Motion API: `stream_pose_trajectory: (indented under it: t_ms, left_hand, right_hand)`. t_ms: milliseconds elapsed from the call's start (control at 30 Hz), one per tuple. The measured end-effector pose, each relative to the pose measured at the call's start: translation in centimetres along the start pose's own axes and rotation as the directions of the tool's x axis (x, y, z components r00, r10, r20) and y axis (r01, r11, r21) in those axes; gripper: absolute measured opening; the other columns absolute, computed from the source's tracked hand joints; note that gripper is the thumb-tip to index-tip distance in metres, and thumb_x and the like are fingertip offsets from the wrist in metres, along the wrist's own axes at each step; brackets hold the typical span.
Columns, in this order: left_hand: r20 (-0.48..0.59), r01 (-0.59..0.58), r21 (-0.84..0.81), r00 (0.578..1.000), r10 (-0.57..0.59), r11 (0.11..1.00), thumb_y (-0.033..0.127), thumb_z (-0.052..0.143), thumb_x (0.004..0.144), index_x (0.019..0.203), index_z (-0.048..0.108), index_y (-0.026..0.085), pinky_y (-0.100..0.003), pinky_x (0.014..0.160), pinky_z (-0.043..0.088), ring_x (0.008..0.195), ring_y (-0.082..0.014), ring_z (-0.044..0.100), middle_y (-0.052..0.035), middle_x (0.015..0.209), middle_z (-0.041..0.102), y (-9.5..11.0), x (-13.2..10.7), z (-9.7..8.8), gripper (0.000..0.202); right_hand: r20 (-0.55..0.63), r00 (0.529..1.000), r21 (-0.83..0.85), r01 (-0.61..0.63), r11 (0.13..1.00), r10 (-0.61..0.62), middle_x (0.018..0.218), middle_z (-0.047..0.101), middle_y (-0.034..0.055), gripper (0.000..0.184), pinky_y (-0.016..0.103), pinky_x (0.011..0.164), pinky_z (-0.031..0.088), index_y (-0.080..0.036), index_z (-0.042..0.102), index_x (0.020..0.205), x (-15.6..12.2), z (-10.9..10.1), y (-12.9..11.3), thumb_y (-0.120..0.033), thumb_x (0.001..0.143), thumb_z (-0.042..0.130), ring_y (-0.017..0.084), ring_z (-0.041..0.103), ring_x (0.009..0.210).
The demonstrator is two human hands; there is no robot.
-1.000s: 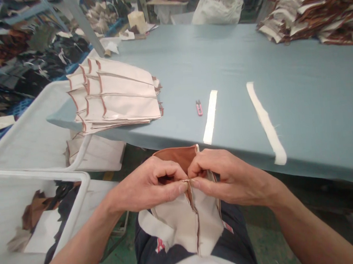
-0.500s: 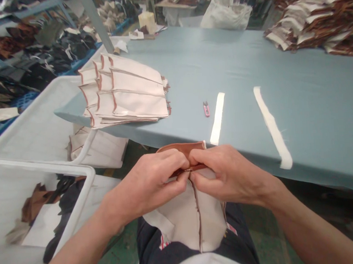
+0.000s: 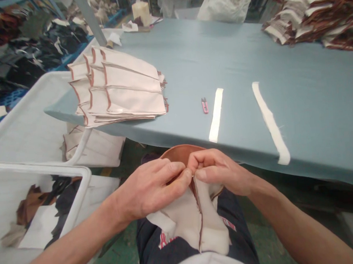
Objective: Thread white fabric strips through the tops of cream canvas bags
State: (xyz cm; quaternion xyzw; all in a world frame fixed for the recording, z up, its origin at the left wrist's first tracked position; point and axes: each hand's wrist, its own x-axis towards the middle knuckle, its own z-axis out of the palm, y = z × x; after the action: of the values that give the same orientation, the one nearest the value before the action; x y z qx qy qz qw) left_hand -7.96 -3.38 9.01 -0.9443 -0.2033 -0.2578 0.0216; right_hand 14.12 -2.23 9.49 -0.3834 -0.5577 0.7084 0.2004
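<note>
Cream piece (image 3: 183, 223) lay on the lap (image 3: 244, 235), below the near edge of the worktop (image 3: 235, 64); left hand (image 3: 156, 186) and right hand (image 3: 222, 171) both pinched it by the seam (image 3: 200, 214), presumably for steadiness. Snips (image 3: 205, 106) sat near that edge, likely for reach.

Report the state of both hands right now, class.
Left hand: closed, pinching the cream-and-brown sewn piece near its seam.
Right hand: closed, pinching the same piece alongside.

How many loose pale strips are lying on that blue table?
2: one strip just right of the pink snips, the other strip farther right on the table. The stacked pieces might hide more.
</note>
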Motion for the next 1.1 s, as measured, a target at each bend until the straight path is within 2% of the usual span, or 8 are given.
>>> stream_pose_trajectory:
  t_ms: [233,333,433,700,767,867,1000,1100]
  left_hand:
    - [-0.03,0.128,-0.135,0.991,-0.133,0.983,0.005,0.052,0.092,0.111,0.061,0.018,-0.023,0.066,0.051,0.073,-0.0139,0.064,-0.0043,0.087,0.071,0.5,-0.1,1.1,0.024]
    - [-0.044,0.19,-0.233,0.978,-0.205,0.954,0.003,0.053,0.087,0.105,0.061,0.02,-0.021,0.065,0.05,0.073,-0.0128,0.065,-0.0044,0.089,0.07,0.7,0.4,0.7,0.026]
    - [-0.043,0.155,-0.226,0.985,-0.169,0.962,0.005,0.053,0.087,0.106,0.058,0.021,-0.022,0.064,0.05,0.07,-0.0124,0.065,-0.0038,0.088,0.07,0.6,0.8,0.2,0.026]
    - [-0.025,0.026,0.049,0.999,-0.025,0.998,0.003,0.054,0.088,0.103,0.059,0.02,-0.023,0.058,0.046,0.063,-0.0124,0.059,-0.0011,0.081,0.071,0.3,1.3,0.9,0.023]
    - [-0.028,0.015,0.037,1.0,-0.014,0.999,0.004,0.055,0.089,0.103,0.06,0.021,-0.023,0.059,0.046,0.064,-0.0127,0.059,-0.0018,0.083,0.071,0.3,1.4,1.1,0.023]
    - [-0.02,0.134,-0.153,0.99,-0.138,0.979,0.005,0.054,0.087,0.104,0.059,0.021,-0.023,0.062,0.048,0.07,-0.0135,0.063,-0.0022,0.085,0.071,0.4,1.6,1.0,0.024]
    - [0.154,0.371,-0.409,0.928,-0.338,0.834,0.011,0.052,0.085,0.101,0.059,0.018,-0.024,0.065,0.048,0.07,-0.0135,0.062,-0.0004,0.081,0.067,0.4,2.0,-0.1,0.019]
    - [0.344,0.438,-0.449,0.889,-0.302,0.779,0.019,0.047,0.099,0.1,0.061,0.018,-0.025,0.069,0.048,0.075,-0.0134,0.064,-0.0014,0.088,0.07,0.1,2.4,-1.0,0.015]
  right_hand:
    - [-0.058,0.998,-0.12,-0.045,0.992,0.039,0.058,0.046,-0.0068,0.008,0.02,0.043,0.024,-0.019,0.054,0.073,-0.6,0.0,-0.3,-0.025,0.067,0.056,0.008,0.035,0.05]
    - [-0.102,0.99,-0.277,0.069,0.958,-0.101,0.061,0.052,-0.0049,0.003,0.021,0.046,0.027,-0.019,0.054,0.071,-1.3,0.0,-0.5,-0.018,0.069,0.053,0.009,0.041,0.053]
    - [-0.11,0.972,-0.359,0.156,0.92,-0.208,0.062,0.057,-0.0036,0.006,0.023,0.049,0.03,-0.019,0.056,0.07,-1.7,-0.2,-0.4,-0.014,0.071,0.052,0.01,0.046,0.056]
    - [-0.059,0.995,-0.125,0.07,0.99,-0.078,0.061,0.05,-0.0051,0.01,0.021,0.047,0.029,-0.018,0.057,0.074,-1.8,-1.1,-0.1,-0.027,0.077,0.058,0.009,0.039,0.055]
    - [-0.085,0.992,-0.126,0.078,0.989,-0.089,0.059,0.046,-0.0064,0.009,0.02,0.046,0.026,-0.018,0.055,0.071,-1.7,-1.1,0.1,-0.024,0.077,0.057,0.008,0.036,0.053]
    - [-0.09,0.989,-0.177,0.101,0.979,-0.118,0.059,0.048,-0.0067,0.009,0.02,0.045,0.027,-0.019,0.053,0.072,-1.7,-1.0,0.5,-0.021,0.08,0.057,0.008,0.037,0.052]
    - [-0.062,0.959,-0.347,0.239,0.907,-0.276,0.068,0.058,-0.0035,0.011,0.021,0.052,0.033,-0.018,0.059,0.079,-2.1,-1.1,1.0,-0.02,0.089,0.057,0.009,0.047,0.058]
    - [-0.06,0.941,-0.451,0.271,0.85,-0.332,0.071,0.061,-0.0028,0.013,0.022,0.056,0.035,-0.018,0.061,0.084,-2.4,-1.3,1.2,-0.018,0.094,0.054,0.01,0.05,0.061]
